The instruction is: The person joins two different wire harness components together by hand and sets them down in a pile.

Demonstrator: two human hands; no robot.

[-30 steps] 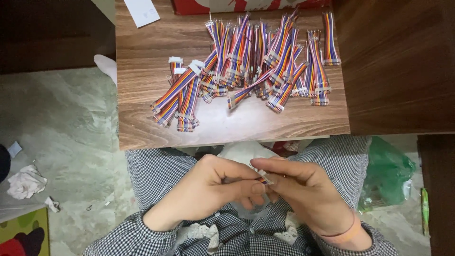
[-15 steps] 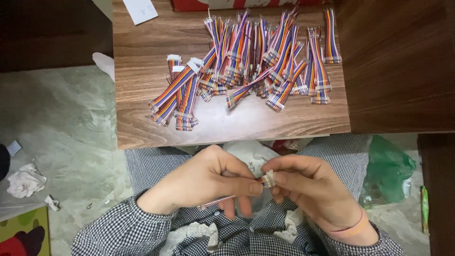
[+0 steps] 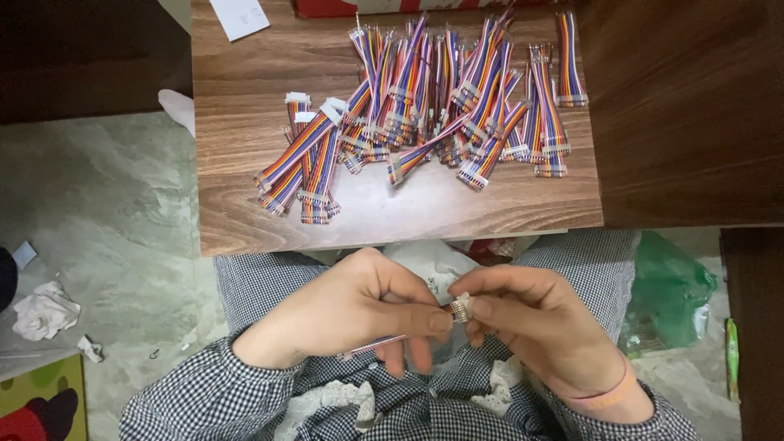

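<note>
My left hand (image 3: 351, 314) pinches a short rainbow ribbon cable (image 3: 384, 343) that runs back under its fingers, over my lap. My right hand (image 3: 535, 327) grips the small white connector (image 3: 461, 309) at the cable's end between thumb and forefinger. Both hands meet just below the near edge of the small wooden table (image 3: 245, 155). A heap of similar rainbow cables (image 3: 441, 90) covers the table's far half. A smaller bunch with white connectors (image 3: 306, 159) lies to the left of the heap.
A white paper slip (image 3: 239, 16) lies at the table's far left corner. A green plastic bag (image 3: 670, 298) sits on the floor at my right. Crumpled white paper (image 3: 45, 310) lies on the floor at left. Dark wooden furniture (image 3: 686, 114) stands on the right.
Both hands have shifted slightly to the right and down in my lap. The fingers have re-gripped, so the white connector now shows between them.
</note>
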